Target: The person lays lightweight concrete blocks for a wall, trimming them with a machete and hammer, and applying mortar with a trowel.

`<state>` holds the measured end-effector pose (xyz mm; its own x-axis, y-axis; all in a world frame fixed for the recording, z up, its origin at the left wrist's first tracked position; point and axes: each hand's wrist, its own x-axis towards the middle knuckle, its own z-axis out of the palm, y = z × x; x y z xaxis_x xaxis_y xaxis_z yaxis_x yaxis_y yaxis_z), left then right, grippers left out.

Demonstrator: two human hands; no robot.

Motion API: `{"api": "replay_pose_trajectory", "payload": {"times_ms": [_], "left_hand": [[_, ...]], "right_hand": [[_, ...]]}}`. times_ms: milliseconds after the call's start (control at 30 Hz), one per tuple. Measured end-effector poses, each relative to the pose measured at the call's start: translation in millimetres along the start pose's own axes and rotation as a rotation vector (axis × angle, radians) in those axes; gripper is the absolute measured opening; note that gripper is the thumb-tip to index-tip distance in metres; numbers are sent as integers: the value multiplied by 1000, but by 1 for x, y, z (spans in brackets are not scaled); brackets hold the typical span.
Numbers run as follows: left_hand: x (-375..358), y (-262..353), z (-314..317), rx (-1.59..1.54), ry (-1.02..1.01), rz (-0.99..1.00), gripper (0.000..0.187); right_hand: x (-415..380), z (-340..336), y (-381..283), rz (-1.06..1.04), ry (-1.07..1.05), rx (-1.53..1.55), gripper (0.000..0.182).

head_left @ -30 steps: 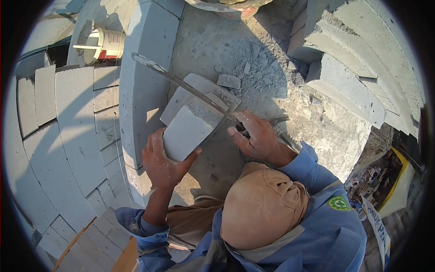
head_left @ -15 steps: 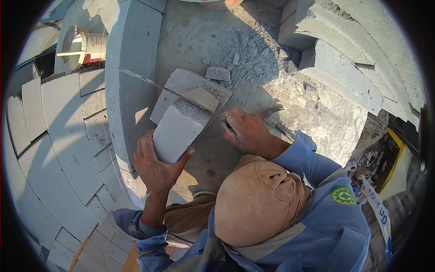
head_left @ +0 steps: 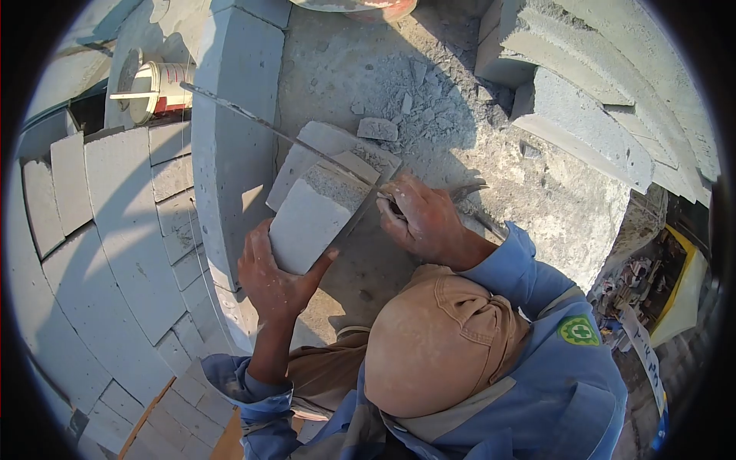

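A pale grey lightweight block lies partly over a flat slab of the same material. My left hand grips the block's near end, thumb on the right side and fingers on the left. My right hand is closed around the handle of a hand saw, the handle mostly hidden by the fingers. The thin blade, seen almost edge-on, crosses the far end of the block and points to the upper left, its tip over the long block wall.
A long block wall runs along the left. Rubble and a small broken piece lie beyond the slab. Stacked blocks stand at right. A dark tool lies beside my right wrist. A paint-marked bucket stands far left.
The saw has slid toward the upper left, its tip reaching farther past the wall's edge, and my right hand is closer to the block. My left hand keeps its hold. The view has shifted slightly.
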<state>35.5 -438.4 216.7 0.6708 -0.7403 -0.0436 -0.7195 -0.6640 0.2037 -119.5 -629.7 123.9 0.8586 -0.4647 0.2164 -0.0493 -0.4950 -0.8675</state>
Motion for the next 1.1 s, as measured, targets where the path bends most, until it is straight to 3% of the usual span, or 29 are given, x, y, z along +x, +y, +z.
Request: {"api": "replay_pose_trajectory", "payload": {"times_ms": [100,233,300,633,733,800,900,1033,1100], "left_hand": [[0,2,-1,-6,-12,-31,92],[-4,0,0,-14,-28,-47,93],[-1,2,-1,0,-46,-77,93],[-3,0,2,6,-24,-57,94],[-1,0,1,5,-10,-50,93],[-1,3,-1,10,-28,-64,92],[-2,0,1,-4,-14,-40,91],[-3,0,3,-25,-17,-54,92],[-3,1,1,1,-28,-64,92]], "right_hand": [[-23,19,34,114,-185,-192,28],[-23,2,18,124,-149,-100,28],[-3,-11,-5,94,-7,72,28],[-1,-8,-3,112,-137,-34,23],[3,-7,-4,62,35,81,23],[-15,9,19,136,-205,-105,21],[-35,14,43,195,-193,-124,20],[-12,-9,4,194,-107,45,21],[5,-19,-11,79,-12,119,23]]}}
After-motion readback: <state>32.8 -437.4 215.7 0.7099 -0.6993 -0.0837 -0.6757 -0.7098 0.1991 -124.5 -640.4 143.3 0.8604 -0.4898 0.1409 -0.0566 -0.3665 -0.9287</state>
